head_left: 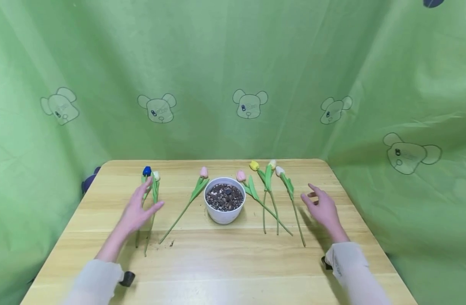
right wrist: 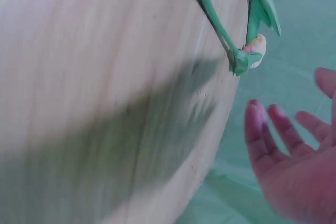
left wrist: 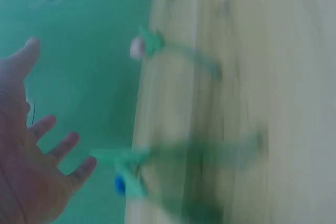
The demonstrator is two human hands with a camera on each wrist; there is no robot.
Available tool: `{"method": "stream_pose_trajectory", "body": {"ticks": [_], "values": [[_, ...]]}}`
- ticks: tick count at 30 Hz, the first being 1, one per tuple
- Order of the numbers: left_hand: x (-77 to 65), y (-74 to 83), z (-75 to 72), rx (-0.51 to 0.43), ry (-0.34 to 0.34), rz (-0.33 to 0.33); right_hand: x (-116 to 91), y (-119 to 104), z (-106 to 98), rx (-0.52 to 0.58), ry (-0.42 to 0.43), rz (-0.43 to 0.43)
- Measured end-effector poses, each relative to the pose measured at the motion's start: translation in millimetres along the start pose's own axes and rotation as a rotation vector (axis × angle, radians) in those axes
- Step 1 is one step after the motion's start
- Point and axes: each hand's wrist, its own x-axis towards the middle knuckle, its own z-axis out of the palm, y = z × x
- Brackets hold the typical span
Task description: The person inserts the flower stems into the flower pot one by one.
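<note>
A white pot (head_left: 223, 217) of dark, gritty soil (head_left: 224, 198) stands upright near the far edge of the table (head_left: 225, 262), about midway between left and right, with seven artificial tulips lying to either side of it. On the left, a blue tulip (head_left: 146, 171) and a white tulip (head_left: 155, 192) lie close together; a pink tulip (head_left: 199, 189) slants between them and the pot. On the right, another pink tulip (head_left: 252, 189) lies just beside the pot, its stem running under or over those of a yellow tulip (head_left: 260, 174) and a cream tulip (head_left: 268, 178) (which one is on top is too small to tell). A pale tulip (head_left: 288, 185) lies farthest right.

The left hand (head_left: 136, 212) is in the air over the blue and white tulips, thumb and fingers spread, its grip holding nothing. The right hand (head_left: 324, 209) is raised to the right of the pale tulip and apart from it, fingers loosely bent, its grip likewise bare; its shadow falls on the table. Both sleeves are light-coloured. Beyond the far edge hangs a green curtain (head_left: 202, 51) printed with mouse-like heads. The left wrist view is blurred.
</note>
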Motion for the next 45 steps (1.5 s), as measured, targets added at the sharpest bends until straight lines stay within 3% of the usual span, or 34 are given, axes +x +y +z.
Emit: {"method": "stream_pose_trajectory", "body": {"ticks": [4,10,18,22,31,36,45], "values": [[13.3,22.2,33.8,-0.106,-0.051,0.064,-1.5,0.6,5.1,0.05,-0.076,0.08],[27.0,55.9,72.6,-0.207,-0.131,0.088,-3.9,0.3,18.1,0.059,-0.141,0.146],[35.1,74.9,109.0,-0.265,-0.194,0.081,-7.1,0.3,30.2,0.064,-0.182,0.176],[36.9,79.6,116.7,-0.298,-0.198,0.058,-6.5,-1.0,34.1,0.082,-0.179,0.17],[36.8,75.1,128.1,-0.49,-0.185,0.052,-7.5,-0.9,37.2,0.114,-0.174,0.191],[34.3,72.2,131.2,-0.526,-0.181,0.045,-8.8,-1.6,37.7,0.116,-0.163,0.208],[30.8,72.7,129.0,-0.507,-0.173,0.019,-9.0,-0.9,42.7,0.188,-0.157,0.232]]}}
